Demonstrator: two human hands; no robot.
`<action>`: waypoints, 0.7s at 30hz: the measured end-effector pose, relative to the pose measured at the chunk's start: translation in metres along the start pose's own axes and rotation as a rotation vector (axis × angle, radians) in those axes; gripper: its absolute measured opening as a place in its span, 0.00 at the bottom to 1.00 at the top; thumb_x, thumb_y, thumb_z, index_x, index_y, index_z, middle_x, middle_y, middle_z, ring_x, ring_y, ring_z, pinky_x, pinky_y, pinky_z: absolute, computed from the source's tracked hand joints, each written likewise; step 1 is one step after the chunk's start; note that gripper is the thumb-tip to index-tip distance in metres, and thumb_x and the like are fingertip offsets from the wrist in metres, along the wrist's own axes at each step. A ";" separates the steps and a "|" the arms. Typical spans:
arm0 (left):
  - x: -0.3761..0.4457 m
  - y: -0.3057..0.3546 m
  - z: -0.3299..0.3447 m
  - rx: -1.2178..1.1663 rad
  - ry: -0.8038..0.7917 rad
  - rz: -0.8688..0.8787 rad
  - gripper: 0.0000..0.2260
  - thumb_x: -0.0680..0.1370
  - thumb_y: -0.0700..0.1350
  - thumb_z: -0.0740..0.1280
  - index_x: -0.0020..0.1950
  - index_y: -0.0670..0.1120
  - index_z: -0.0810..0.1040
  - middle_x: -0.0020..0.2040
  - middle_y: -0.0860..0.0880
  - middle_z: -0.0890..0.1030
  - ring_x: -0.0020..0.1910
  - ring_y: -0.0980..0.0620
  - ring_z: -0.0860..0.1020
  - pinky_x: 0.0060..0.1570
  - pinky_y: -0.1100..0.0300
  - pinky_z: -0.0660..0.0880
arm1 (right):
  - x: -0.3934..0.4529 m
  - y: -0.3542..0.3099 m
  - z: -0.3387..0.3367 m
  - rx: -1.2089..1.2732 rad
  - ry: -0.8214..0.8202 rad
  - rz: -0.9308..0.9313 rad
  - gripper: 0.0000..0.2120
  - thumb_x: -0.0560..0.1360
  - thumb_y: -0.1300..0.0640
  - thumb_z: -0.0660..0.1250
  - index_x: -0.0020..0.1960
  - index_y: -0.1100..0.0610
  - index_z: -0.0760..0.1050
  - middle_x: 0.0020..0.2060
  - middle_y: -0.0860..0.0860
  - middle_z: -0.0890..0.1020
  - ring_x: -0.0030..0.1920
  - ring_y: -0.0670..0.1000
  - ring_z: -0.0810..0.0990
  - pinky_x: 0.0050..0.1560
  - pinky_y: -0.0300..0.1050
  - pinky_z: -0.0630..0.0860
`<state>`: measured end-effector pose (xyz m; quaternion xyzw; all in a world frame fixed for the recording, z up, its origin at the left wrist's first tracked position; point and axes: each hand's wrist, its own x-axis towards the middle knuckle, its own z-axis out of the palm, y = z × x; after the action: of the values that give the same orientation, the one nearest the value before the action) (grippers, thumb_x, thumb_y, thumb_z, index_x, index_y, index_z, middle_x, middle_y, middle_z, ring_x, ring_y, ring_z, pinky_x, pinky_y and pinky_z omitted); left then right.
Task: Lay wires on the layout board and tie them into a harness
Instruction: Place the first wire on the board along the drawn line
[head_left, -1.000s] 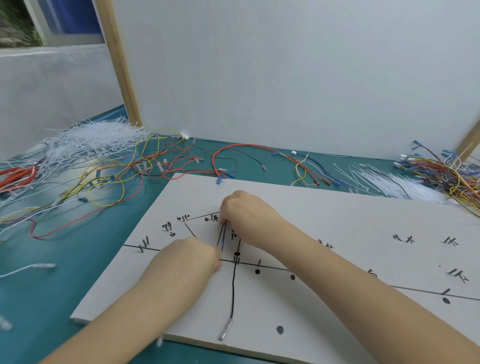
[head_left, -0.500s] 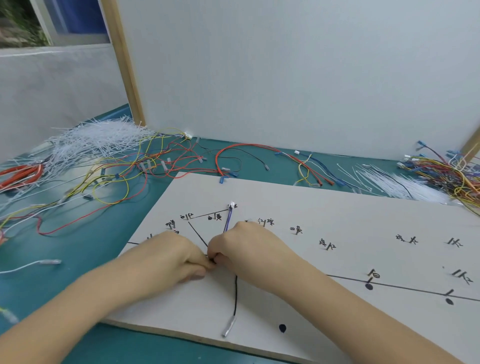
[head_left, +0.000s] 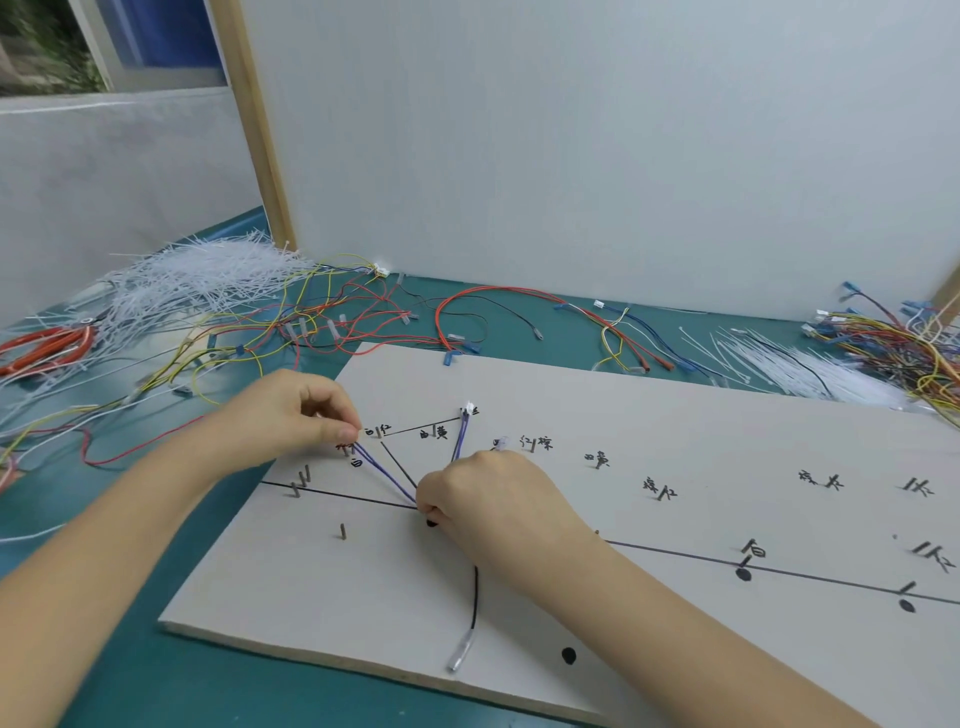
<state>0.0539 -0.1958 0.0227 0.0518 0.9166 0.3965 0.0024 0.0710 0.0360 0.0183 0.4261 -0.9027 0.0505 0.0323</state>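
Purple-blue wire pair (head_left: 382, 470) lies on the layout board (head_left: 675, 415), left part, bent in a V. One leg runs from a white connector (head_left: 469, 409) at the far peg down to the junction on the drawn trunk line. The other leg goes up and left to a peg by the handwritten labels.

Left hand (head_left: 291, 415) pinches the left end of the pair between thumb and forefinger, right at that peg. Right hand (head_left: 488, 499) is closed over the V's bend, pressing it to the board at the junction; exactly how its fingers grip is hidden under the knuckles, so I cannot tell.

Step in hand, as I judge it: laying and routing, not tying. No tie shows on the board.

Next move likely calls for seating the left end around its peg while the right hand holds the bend taut, so the wire follows the drawn branch.

A black wire (head_left: 475, 597) runs out from under the right hand toward the near edge, ending in a clear-sleeved terminal (head_left: 461, 656).

Around: white cable ties (head_left: 197, 275) heaped far left, more cable ties (head_left: 810, 369) far right. Loose coloured wires (head_left: 311, 322) sprawl on the teal table (head_left: 156, 675) beyond the board; another tangle (head_left: 904, 343) far right. Orange-handled tool (head_left: 47, 343) at left edge.

In the way: closely spaced pegs near the left fingers, and the right wrist covers the junction.
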 end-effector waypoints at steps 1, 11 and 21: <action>0.001 -0.005 0.002 -0.038 0.010 0.000 0.09 0.69 0.33 0.73 0.37 0.46 0.81 0.35 0.51 0.83 0.33 0.62 0.78 0.37 0.74 0.72 | 0.000 0.000 -0.001 -0.008 -0.005 0.000 0.11 0.70 0.70 0.59 0.47 0.57 0.73 0.37 0.54 0.73 0.37 0.58 0.71 0.39 0.44 0.70; -0.001 -0.031 0.003 0.140 0.017 0.107 0.15 0.73 0.38 0.71 0.42 0.61 0.80 0.42 0.53 0.82 0.44 0.61 0.77 0.46 0.67 0.71 | -0.004 -0.008 -0.010 -0.054 -0.075 -0.023 0.15 0.67 0.75 0.59 0.48 0.61 0.74 0.39 0.53 0.69 0.38 0.56 0.68 0.27 0.39 0.55; 0.019 0.023 0.028 0.326 0.192 0.099 0.08 0.79 0.40 0.62 0.53 0.48 0.79 0.61 0.48 0.75 0.65 0.47 0.68 0.66 0.58 0.58 | -0.007 0.006 -0.008 0.225 -0.095 -0.026 0.11 0.77 0.62 0.59 0.57 0.57 0.76 0.51 0.52 0.78 0.53 0.52 0.74 0.53 0.47 0.73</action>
<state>0.0385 -0.1577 0.0208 0.0586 0.9610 0.2455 -0.1130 0.0710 0.0458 0.0254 0.4407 -0.8862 0.1307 -0.0577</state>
